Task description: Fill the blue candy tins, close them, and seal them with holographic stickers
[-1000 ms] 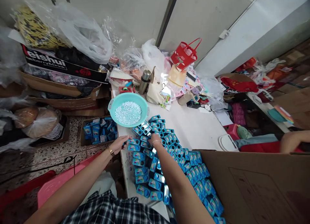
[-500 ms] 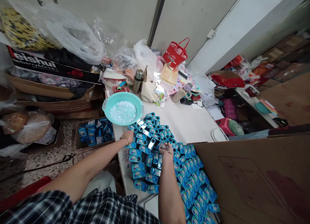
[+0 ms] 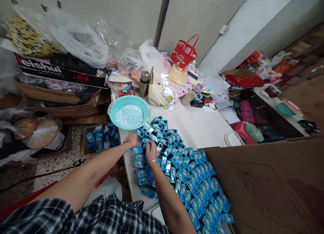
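Several small blue boxes [image 3: 187, 166] lie spread in rows across a white table [image 3: 202, 126]. My left hand [image 3: 132, 140] rests at the near left edge of the pile, fingers curled on a blue box just below the teal bowl. My right hand [image 3: 151, 150] sits close beside it on the boxes, fingers bent down onto them; what they grip is hidden. The teal bowl [image 3: 113, 107] holds many small white pieces [image 3: 129, 115].
A large cardboard sheet [image 3: 265, 183] covers the right front. A floor carton [image 3: 87, 148] holds more blue boxes. A steel flask [image 3: 143, 82], a red bag [image 3: 183, 55], plastic bags and stacked cartons crowd the back and left.
My right hand moved left to meet my left hand near the bowl. The left hand stayed at the pile's edge. The camera view shifted slightly.
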`<state>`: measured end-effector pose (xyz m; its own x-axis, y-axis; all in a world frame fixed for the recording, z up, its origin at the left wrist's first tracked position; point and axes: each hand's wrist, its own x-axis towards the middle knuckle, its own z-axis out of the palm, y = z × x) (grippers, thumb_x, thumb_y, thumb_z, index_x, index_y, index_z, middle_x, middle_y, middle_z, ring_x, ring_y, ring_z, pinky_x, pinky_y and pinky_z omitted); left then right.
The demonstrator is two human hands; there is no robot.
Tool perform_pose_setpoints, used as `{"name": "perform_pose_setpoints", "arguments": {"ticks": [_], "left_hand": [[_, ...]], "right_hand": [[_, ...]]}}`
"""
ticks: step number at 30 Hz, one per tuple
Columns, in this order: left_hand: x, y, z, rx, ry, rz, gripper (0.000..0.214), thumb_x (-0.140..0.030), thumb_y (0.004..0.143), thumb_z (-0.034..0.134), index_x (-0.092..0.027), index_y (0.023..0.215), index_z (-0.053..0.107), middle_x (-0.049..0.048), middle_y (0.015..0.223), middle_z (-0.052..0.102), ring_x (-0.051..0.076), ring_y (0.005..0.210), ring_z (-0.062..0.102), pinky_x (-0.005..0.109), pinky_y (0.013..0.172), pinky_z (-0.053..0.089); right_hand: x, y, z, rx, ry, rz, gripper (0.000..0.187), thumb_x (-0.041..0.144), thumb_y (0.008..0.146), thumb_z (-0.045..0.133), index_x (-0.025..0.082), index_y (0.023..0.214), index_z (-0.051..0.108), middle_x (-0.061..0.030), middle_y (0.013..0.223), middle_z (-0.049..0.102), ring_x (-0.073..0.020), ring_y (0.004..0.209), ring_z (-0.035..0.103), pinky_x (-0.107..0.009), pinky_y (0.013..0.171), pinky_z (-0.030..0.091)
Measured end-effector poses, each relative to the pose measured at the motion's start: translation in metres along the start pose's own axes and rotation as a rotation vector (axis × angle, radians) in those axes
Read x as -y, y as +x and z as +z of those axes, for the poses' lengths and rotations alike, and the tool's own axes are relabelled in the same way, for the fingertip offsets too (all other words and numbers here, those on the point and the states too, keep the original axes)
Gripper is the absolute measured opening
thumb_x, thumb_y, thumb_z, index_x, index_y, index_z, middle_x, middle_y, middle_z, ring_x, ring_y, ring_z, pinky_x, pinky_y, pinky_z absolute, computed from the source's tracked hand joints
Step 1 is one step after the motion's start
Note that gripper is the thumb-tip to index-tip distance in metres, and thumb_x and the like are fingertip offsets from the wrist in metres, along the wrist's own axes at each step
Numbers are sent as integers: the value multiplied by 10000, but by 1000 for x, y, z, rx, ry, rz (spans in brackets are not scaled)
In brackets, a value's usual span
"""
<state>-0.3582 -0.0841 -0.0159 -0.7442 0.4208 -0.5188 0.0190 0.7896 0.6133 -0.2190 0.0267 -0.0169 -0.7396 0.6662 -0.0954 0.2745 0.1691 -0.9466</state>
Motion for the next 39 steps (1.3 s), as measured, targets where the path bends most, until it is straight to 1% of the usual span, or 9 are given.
{"name": "perform_pose_setpoints", "arguments": {"ticks": [4,7,10,12,16,24,31,35,39], "left_hand": [[17,-28,-13,-86,-257,-42,318,-352,751,736,-153,983,652,62,912,665,209,894,628,297,741,488],[42,-62,-18,-107,-515,-122,371,-475,725,676,-156,913,649,28,736,632,163,667,601,244,550,415],[69,-95,-16,-97,-753,-255,463,-570,666,646,-151,860,613,-11,635,563,114,506,507,218,441,323],[82,-109,-12,-90,-875,-337,482,-544,603,699,-150,862,597,-25,627,546,94,480,481,200,426,305],[91,-118,-3,-56,-1042,-442,447,-431,561,773,-151,863,601,-31,634,558,77,464,477,183,413,301],[75,-104,4,48,-1177,-484,329,-309,618,785,-149,861,630,-34,641,585,74,497,506,181,430,330],[30,-107,9,295,-1203,-398,215,-106,707,627,-111,913,689,64,861,682,100,665,601,217,619,494],[15,-113,13,404,-1134,-360,200,-64,721,638,-101,913,683,74,850,678,127,732,635,233,685,511],[7,-119,27,453,-1010,-367,219,-218,750,729,-131,930,639,10,713,626,85,547,553,204,510,413]], "right_hand": [[-2,-12,-23,34,-205,-77,303,386,914,382,194,1008,597,-98,1026,634,-208,1012,561,-335,901,423],[-6,-2,-45,20,-385,-29,343,366,943,304,176,1056,567,-136,1097,613,-224,1060,548,-347,895,412],[-10,11,-50,127,-562,54,205,362,882,476,206,950,591,-93,945,656,-228,907,600,-324,772,425],[-10,19,-46,207,-666,117,150,338,803,605,225,901,592,-54,830,662,-218,798,615,-306,700,414],[-7,36,-35,288,-812,210,148,292,735,684,230,818,579,-49,780,665,-222,762,630,-309,672,409],[-7,55,-28,294,-852,290,220,262,658,768,217,731,566,-61,778,669,-236,831,644,-306,696,426],[-9,49,-30,217,-683,270,205,290,711,741,159,735,585,-5,722,611,-133,691,554,-278,675,399],[-12,12,-55,89,-504,214,226,391,841,576,173,887,615,1,716,598,-138,659,519,-260,623,376],[-13,-52,-75,12,-329,198,295,410,886,462,165,908,624,2,658,570,-148,611,503,-256,586,400]]}}
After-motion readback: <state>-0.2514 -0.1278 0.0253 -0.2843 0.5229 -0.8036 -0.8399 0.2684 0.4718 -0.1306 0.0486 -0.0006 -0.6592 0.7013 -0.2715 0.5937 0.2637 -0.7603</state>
